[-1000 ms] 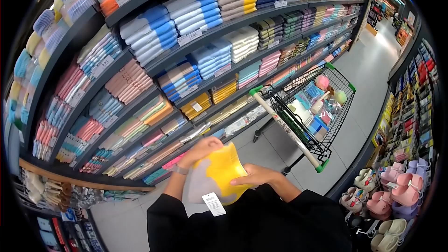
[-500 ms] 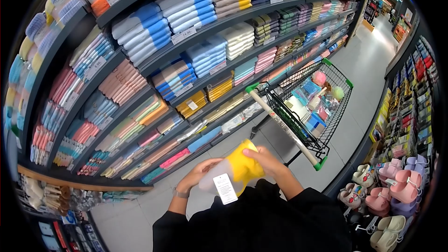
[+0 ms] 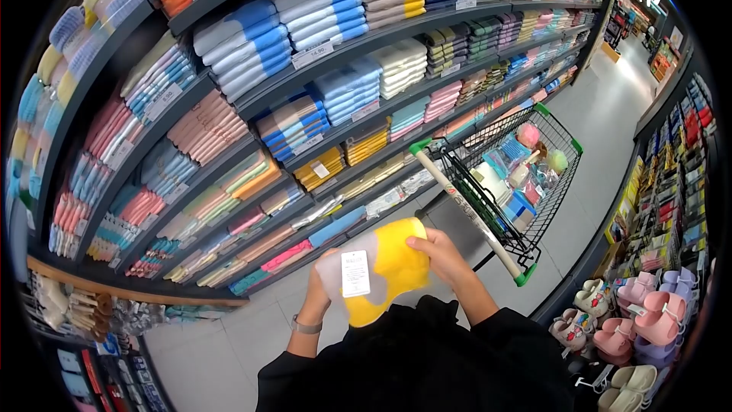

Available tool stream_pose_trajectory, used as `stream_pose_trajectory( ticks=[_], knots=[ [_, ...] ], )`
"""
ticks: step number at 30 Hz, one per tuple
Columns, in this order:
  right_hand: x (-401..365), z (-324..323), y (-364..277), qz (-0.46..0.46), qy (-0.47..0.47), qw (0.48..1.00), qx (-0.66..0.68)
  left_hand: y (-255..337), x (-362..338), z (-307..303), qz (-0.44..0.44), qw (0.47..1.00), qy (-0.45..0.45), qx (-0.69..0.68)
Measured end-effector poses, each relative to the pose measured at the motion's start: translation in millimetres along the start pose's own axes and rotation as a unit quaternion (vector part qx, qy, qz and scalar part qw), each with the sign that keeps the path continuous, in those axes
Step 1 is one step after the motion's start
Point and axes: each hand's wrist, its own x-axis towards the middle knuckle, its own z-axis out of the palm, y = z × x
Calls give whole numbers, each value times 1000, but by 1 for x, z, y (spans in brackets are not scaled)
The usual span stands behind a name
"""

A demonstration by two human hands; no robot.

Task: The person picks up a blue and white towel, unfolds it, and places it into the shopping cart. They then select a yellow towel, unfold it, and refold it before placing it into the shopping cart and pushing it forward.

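Note:
A folded yellow and grey towel (image 3: 396, 259) is held up in front of my chest, spread fairly flat. On its grey part lies a white paper tag (image 3: 355, 274) with small print. My left hand (image 3: 316, 290) grips the grey edge, its fingers mostly hidden behind the cloth; a band circles that wrist. At the yellow edge, my right hand (image 3: 442, 256) pinches the towel with the thumb on top and the fingers behind.
Shelves (image 3: 274, 69) of folded towels in many colours curve along the left and front. A shopping cart (image 3: 560, 183) with several packaged items stands right of centre. Clogs (image 3: 662, 309) and hanging goods (image 3: 671, 175) line the right side. Grey tiled floor (image 3: 206, 358) shows below.
The towel has been opened out flatter and turned more toward the camera, its tag now upright. My left hand has shifted slightly left and down. The view has moved a little.

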Motion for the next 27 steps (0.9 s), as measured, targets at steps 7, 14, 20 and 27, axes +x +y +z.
stream_pose_trajectory(
  ticks=[7,14,20,27],
  knots=[
    [11,-3,19,-237,74,938,-241,22,-1,18,-62,989,55,-124],
    [12,5,14,-302,112,917,-235,20,1,16,-71,983,22,-170],
    [22,5,18,-294,212,916,-172,23,-7,21,-25,948,-28,-316],
    [16,13,23,-228,112,946,-202,15,6,28,9,992,116,-55]
  ],
)
